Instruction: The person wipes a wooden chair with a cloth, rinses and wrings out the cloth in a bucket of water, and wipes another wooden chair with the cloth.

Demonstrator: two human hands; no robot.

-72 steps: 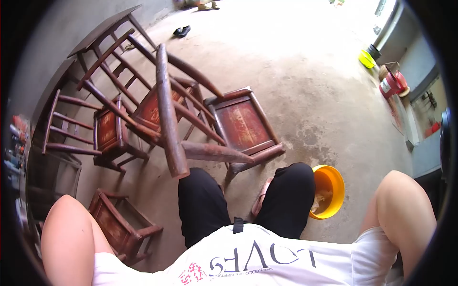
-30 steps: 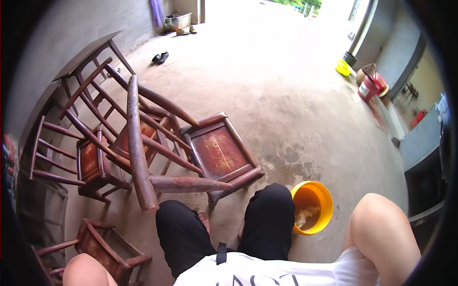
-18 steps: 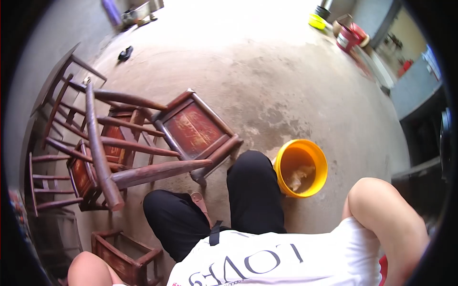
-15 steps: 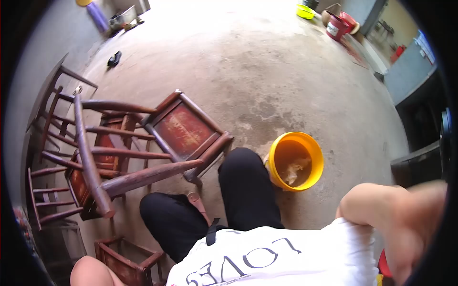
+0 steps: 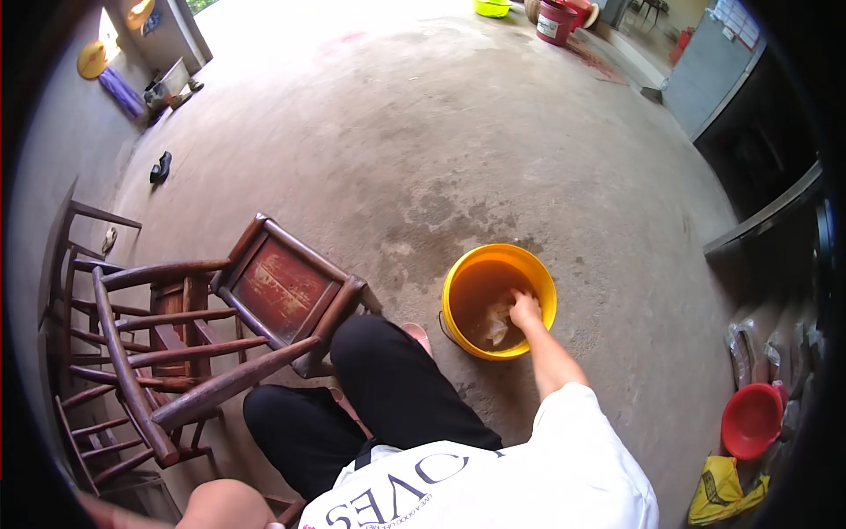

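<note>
R hand (image 5: 526, 310) is now down inside the yellow bucket (image 5: 447, 304), whereas approx 0.5 s ago the R arm was bent back at the right edge of view; camera's swung right too, so the furniture sits further L. Its fingers are at a pale, crumpled bundle (image 5: 499, 326), prob. cloth or thin plastic, half sunk in brownish water (image 5: 471, 304). Fingers look bent & fairly narrow, but can't tell if they've actually closed on it. Bundle's in the bucket's near-right part, long axis running roughly near-far, upper end by the fingertips, lower end toward the near rim; no clear front. Bucket stands upright, mouth up, handle hanging on its L side; prob. parked just right of the knees (image 5: 379, 361) b/c that's easy reach for the R arm, which comes in straight from the near right. L hand's out of view, so can't say what it's doing; only the bent L arm (image 5: 225, 507) shows, near left. Left of the knees a worn wooden chair (image 5: 280, 280) stands w/ its seat facing up & its back toward the left, more furniture beyond. Damp-looking patch (image 5: 432, 220) on the floor just past the bucket. Near right: red basin (image 5: 752, 421), yellow bag (image 5: 727, 491). Far left: black shoes (image 5: 160, 167); far right: dark-red pail (image 5: 555, 24).
</note>
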